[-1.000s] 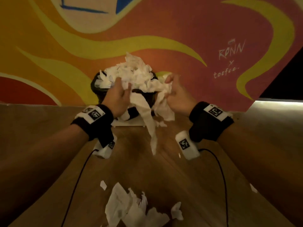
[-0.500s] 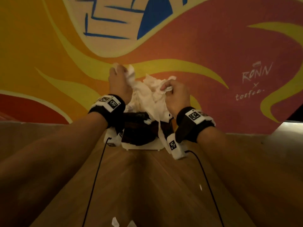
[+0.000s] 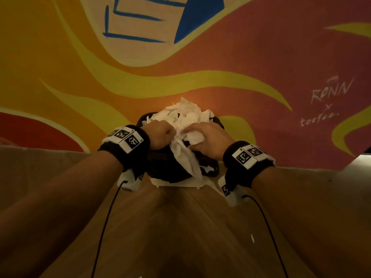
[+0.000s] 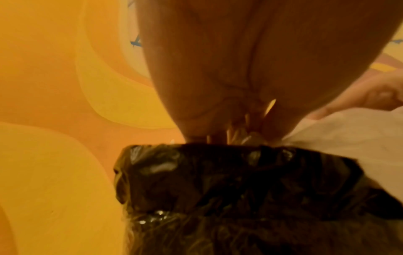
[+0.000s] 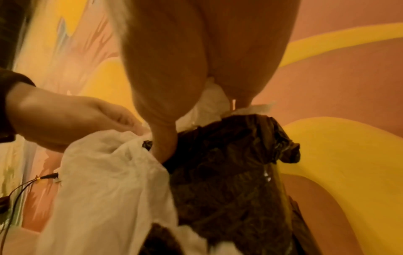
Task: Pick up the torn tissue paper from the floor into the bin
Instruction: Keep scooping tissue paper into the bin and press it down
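Note:
A bin lined with a black bag [image 3: 160,169] stands on the wooden floor against the painted wall. Torn white tissue paper [image 3: 185,112] is heaped above its rim, and one strip [image 3: 187,160] hangs down the bin's front. My left hand [image 3: 160,133] is curled on the near left of the heap and grips tissue. My right hand [image 3: 206,137] holds tissue between thumb and fingers on the near right. In the left wrist view my left hand [image 4: 218,77] reaches down to the bag's rim [image 4: 218,172]. In the right wrist view my right hand [image 5: 185,69] has tissue [image 5: 209,101] under it, and the hanging tissue [image 5: 109,172] covers the bag [image 5: 229,163].
The bin sits on a white base [image 3: 176,184] close to the mural wall [image 3: 261,57]. A small white scrap [image 3: 252,238] lies on the wooden floor [image 3: 180,227] to the right. Black cables [image 3: 104,227] trail from both wrists towards me.
Both hands came down from above the bin onto the heap, pressing the tissue lower. The view tilted up, so the tissue pile on the near floor is out of sight.

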